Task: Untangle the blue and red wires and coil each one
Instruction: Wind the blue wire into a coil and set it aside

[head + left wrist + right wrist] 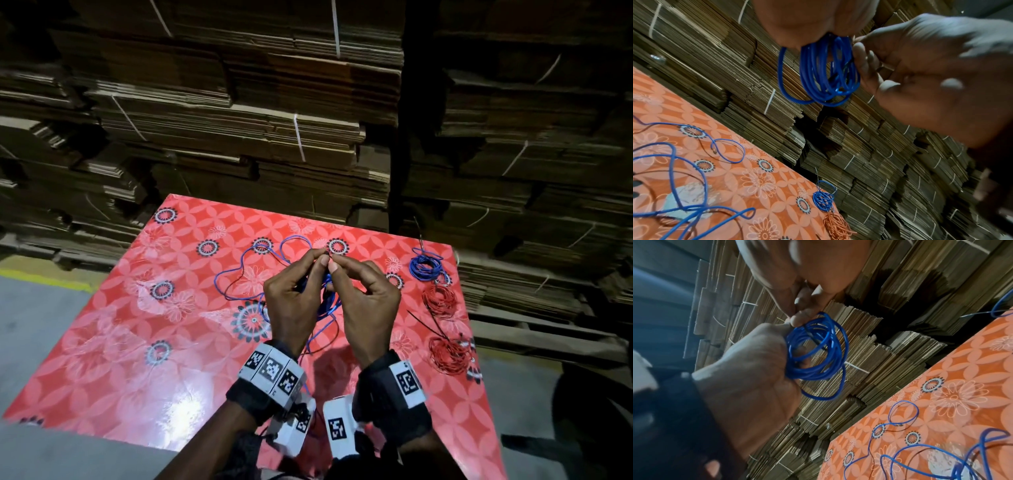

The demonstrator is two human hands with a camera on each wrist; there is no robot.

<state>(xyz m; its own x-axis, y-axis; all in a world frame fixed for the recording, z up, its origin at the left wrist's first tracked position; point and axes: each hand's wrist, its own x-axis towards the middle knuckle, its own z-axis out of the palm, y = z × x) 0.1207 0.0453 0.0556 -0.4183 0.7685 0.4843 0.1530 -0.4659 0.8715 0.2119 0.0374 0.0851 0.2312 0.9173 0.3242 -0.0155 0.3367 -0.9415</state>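
Blue coil (826, 71) pinched, seemingly, between raised left hand (291, 301) and right hand (368, 301).

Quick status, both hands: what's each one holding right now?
Left hand: fingers curled round the blue wire coil.
Right hand: fingertips pinch the same coil near its top, against the left fingertips.

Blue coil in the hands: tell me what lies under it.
Under the held blue coil, loose blue wire trails over the red floral tablecloth. Both hands cover the rest.
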